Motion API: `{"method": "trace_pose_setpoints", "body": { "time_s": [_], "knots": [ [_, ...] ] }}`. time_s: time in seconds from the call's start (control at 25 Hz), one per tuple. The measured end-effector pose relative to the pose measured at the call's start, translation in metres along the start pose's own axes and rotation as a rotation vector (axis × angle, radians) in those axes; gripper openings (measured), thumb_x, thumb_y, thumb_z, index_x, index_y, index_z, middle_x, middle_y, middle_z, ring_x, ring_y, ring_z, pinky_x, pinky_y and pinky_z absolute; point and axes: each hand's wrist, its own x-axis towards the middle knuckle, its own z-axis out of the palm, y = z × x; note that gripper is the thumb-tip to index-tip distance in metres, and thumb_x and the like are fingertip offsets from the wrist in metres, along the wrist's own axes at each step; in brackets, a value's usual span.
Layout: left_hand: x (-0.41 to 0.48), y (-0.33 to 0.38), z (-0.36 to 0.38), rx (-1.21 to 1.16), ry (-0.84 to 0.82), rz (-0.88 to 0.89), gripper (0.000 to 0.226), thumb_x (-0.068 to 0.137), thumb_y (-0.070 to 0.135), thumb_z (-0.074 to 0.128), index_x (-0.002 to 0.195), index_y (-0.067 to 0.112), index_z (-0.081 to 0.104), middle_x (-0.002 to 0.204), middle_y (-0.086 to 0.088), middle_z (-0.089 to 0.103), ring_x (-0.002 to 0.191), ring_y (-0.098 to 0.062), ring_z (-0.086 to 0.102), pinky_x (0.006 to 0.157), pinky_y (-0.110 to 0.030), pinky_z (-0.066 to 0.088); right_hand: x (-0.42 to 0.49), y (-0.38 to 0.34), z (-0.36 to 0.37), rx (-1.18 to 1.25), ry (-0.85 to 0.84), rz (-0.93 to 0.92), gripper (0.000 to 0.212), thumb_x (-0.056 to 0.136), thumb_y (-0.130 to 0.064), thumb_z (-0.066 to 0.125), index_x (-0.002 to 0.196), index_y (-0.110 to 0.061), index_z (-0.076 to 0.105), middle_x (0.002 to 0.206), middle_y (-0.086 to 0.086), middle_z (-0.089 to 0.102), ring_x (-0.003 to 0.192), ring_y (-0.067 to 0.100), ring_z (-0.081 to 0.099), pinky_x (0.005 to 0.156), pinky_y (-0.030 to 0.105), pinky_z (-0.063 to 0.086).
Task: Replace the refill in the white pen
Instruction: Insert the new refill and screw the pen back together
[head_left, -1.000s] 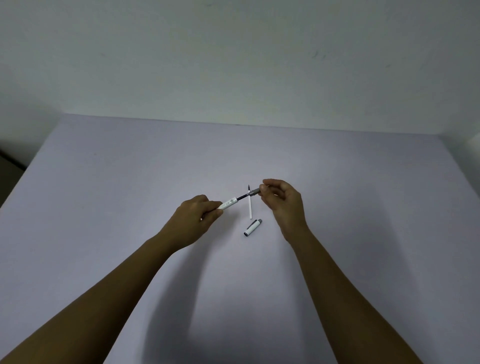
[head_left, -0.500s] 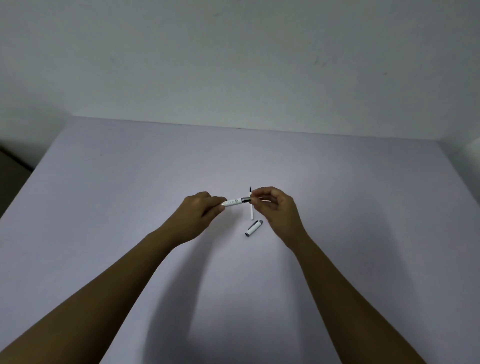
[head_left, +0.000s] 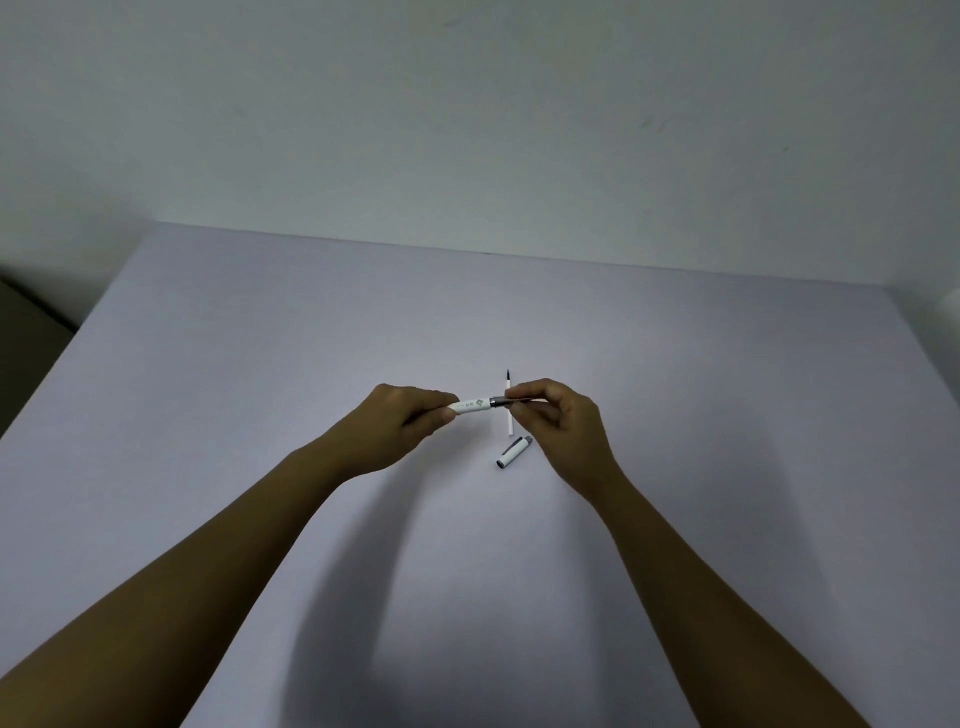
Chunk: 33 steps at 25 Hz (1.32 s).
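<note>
Both hands pinch the white pen (head_left: 474, 405) at frame centre, left hand (head_left: 402, 423) on the barrel, right hand (head_left: 558, 423) on the grey tip section, now pushed flush against the barrel, so reassembly looks nearly done, a loose refill (head_left: 509, 410) and cap (head_left: 514, 452) lying on the table (head_left: 260, 364) beneath.

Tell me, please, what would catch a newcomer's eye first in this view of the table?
First, the two bare hands meeting at mid-table: the left hand grips the white pen barrel, while the right hand pinches its grey front section. Just behind them a thin white refill lies on the lilac table, pointing away from the person, and the pen cap lies loose just nearer the person.
</note>
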Motion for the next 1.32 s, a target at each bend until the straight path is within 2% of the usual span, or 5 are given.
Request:
{"method": "trace_pose_setpoints", "body": {
  "time_s": [0.4,0.72,0.96,1.2,1.32],
  "knots": [
    [-0.009,0.003,-0.001,0.137,0.096,0.204,0.020,0.094,0.018,0.051,0.105,0.011,0.065,0.064,0.001,0.050,0.057,-0.013,0.039,0.055,-0.012,0.029,0.000,-0.011,0.001,-0.311,-0.019,0.043,0.021,0.090,-0.027,0.057,0.075,-0.014,0.065,0.064,-0.001,0.063,0.052,-0.008,0.055,0.049,0.003,0.039],
    [-0.012,0.004,0.004,-0.065,0.085,0.031,0.021,0.095,0.030,0.048,0.089,0.020,0.066,0.055,0.001,0.051,0.055,-0.011,0.042,0.051,-0.017,0.033,0.000,-0.019,-0.001,-0.154,0.011,-0.072,0.008,0.083,-0.009,0.066,0.087,-0.013,0.072,0.083,0.006,0.072,0.076,0.010,0.067,0.069,0.008,0.049],
    [-0.010,0.004,-0.004,0.024,0.118,0.168,0.023,0.093,0.028,0.050,0.092,0.013,0.066,0.059,-0.006,0.055,0.059,-0.016,0.041,0.053,-0.013,0.032,-0.003,-0.014,-0.004,-0.194,0.014,-0.136,0.009,0.086,-0.013,0.064,0.088,-0.012,0.072,0.073,0.002,0.070,0.069,0.015,0.067,0.064,0.021,0.052],
    [-0.009,0.013,-0.004,0.184,0.192,0.259,0.022,0.090,0.023,0.052,0.099,0.010,0.067,0.059,-0.006,0.058,0.053,-0.012,0.040,0.053,-0.017,0.027,0.002,-0.015,0.000,-0.371,0.046,-0.083,0.030,0.093,-0.033,0.052,0.069,-0.020,0.065,0.055,-0.009,0.057,0.049,-0.001,0.057,0.053,0.012,0.044],
    [-0.007,0.011,-0.006,0.101,0.198,0.205,0.021,0.092,0.024,0.050,0.092,0.010,0.067,0.055,0.000,0.048,0.054,-0.012,0.037,0.052,-0.016,0.029,0.002,-0.019,0.000,-0.260,-0.019,-0.095,0.008,0.091,-0.027,0.055,0.097,-0.022,0.059,0.072,-0.013,0.064,0.069,-0.002,0.064,0.062,0.011,0.048]
  ]
}}
